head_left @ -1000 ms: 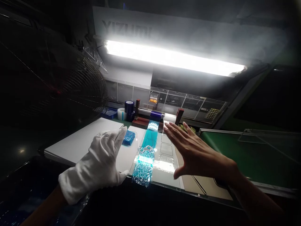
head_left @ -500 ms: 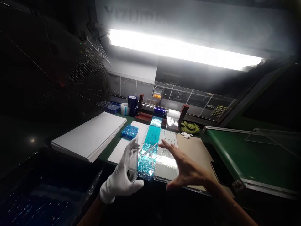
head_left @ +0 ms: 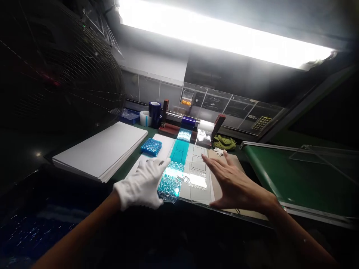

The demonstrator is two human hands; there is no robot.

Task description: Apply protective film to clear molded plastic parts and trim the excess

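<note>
- Blue film strip point(head_left: 178, 152): lies lengthwise on the bench, running from the rollers at the far end toward me. Flat teal stretch in the middle, with a wrinkled, glittering crumpled end point(head_left: 168, 189) nearest me.
- Small silvery curl point(head_left: 182, 179) on the near part of the strip; too small to identify.
- Pale panel point(head_left: 198, 164), marked with outlined rectangles, lies along the strip's right edge.
- My left hand point(head_left: 140, 184), in a white cotton glove: open, fingers together, not gripping anything. Its edge is at the crumpled end; cannot tell if touching.
- My right hand point(head_left: 237, 188), bare: open, fingers spread, holding nothing. Fingertips point(head_left: 204, 157) over the panel.
- Far end of strip: blue roll point(head_left: 188, 122) and clear roll point(head_left: 205, 126) on a rail, dark red handle point(head_left: 218, 125) just right of them.
- Left of strip: packet of wrinkled blue film point(head_left: 151, 147), stack of white sheets point(head_left: 98, 149). Further back, blue tape roll point(head_left: 155, 109) beside white tape roll point(head_left: 145, 118).
- Right of panel: tan board point(head_left: 227, 158), green dotted cloth point(head_left: 223, 142), white gloves point(head_left: 218, 151), green belt point(head_left: 280, 179).
- Overhead: fluorescent tube point(head_left: 224, 33). Upper left: wire fan guard point(head_left: 70, 63).
</note>
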